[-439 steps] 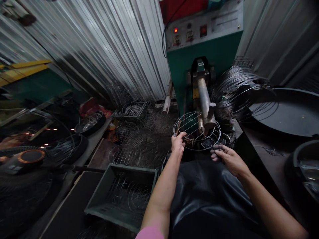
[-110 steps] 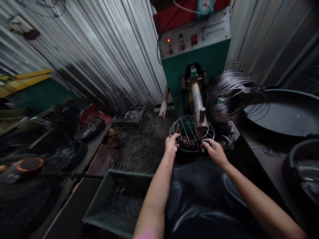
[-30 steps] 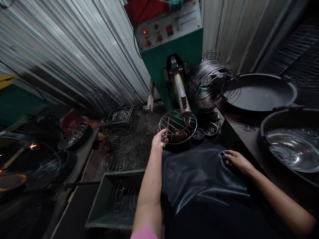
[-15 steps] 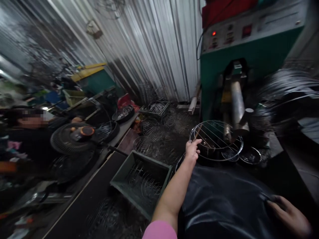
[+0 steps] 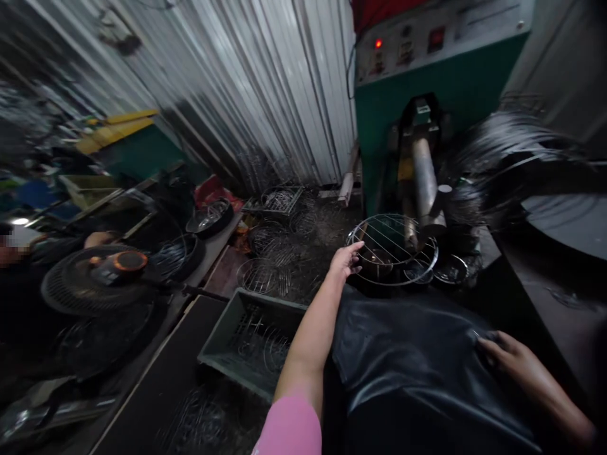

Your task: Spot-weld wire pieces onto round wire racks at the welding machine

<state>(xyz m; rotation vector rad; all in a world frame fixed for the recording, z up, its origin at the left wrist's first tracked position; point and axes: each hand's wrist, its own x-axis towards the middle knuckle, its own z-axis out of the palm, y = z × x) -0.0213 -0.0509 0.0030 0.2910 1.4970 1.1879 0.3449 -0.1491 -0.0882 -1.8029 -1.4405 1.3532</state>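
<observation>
My left hand (image 5: 345, 260) reaches forward and grips the near left rim of a round wire rack (image 5: 393, 282), a ring with thin parallel bars. The rack is held roughly level below the metal arm of a green machine (image 5: 384, 126), around its lower tip; whether they touch I cannot tell. My right hand (image 5: 507, 354) is over the black apron (image 5: 408, 354) on my lap, its fingers pinched together. Something small and shiny shows at those fingertips, too blurred to name.
A green crate (image 5: 227, 322) with wire parts stands left of my arm. Wire racks (image 5: 260, 275) lie on the floor beyond. A fan (image 5: 90, 278) and a person's arm are at the left. Coiled wire (image 5: 516, 139) sits right of the machine.
The view has swung right, so the surroundings slide left. My right hand has come up and inward on the apron. My left hand still keeps the wire rack under the machine.
</observation>
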